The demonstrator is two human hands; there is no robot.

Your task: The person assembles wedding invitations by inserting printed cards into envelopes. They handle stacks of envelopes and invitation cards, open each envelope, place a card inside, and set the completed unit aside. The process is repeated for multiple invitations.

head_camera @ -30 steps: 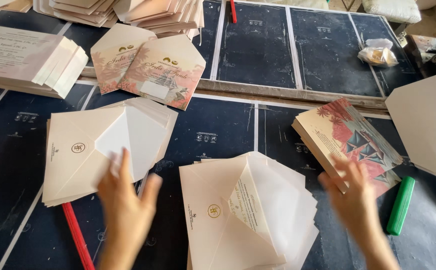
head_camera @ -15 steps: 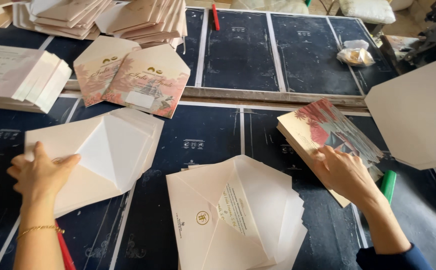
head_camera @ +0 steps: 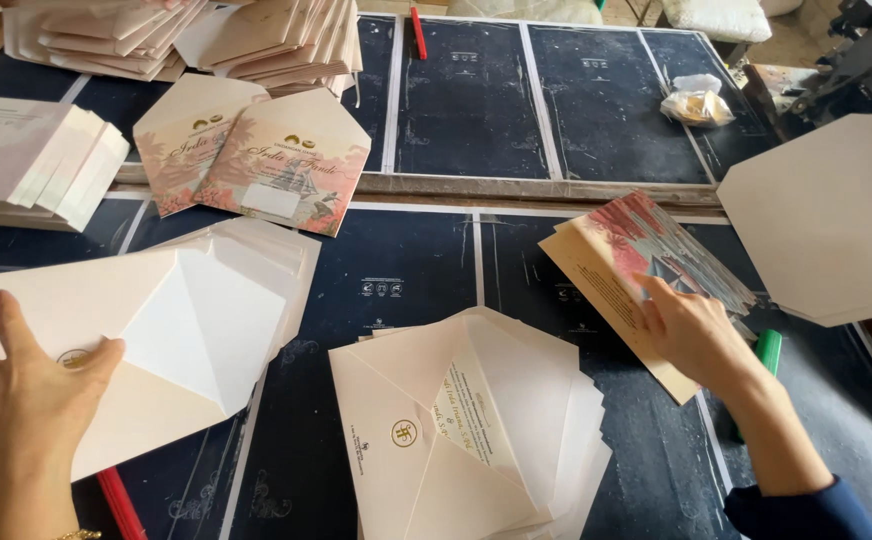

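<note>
My left hand (head_camera: pixel 26 385) presses flat on the near left corner of a fanned stack of cream envelopes (head_camera: pixel 196 320) with open flaps. My right hand (head_camera: pixel 691 325) grips the edge of a stack of printed cards (head_camera: pixel 621 255) with a red and blue picture on top, tilted at the right. Between the two hands lies another pile of open cream envelopes (head_camera: pixel 456 430); the top one has a printed card tucked inside it.
Two pink patterned envelopes (head_camera: pixel 256 160) lie at the back centre-left. More paper stacks sit at the far left (head_camera: pixel 36 160) and back (head_camera: pixel 256 40). A large hexagonal cream sheet (head_camera: pixel 836 215) lies right. A green marker (head_camera: pixel 767 350), red pens (head_camera: pixel 121 505) and a plastic bag (head_camera: pixel 696 100) rest on the dark mat.
My left hand has swung left from the middle and come down on the left envelope stack. My right hand has settled onto the card stack and lifted its edge.
</note>
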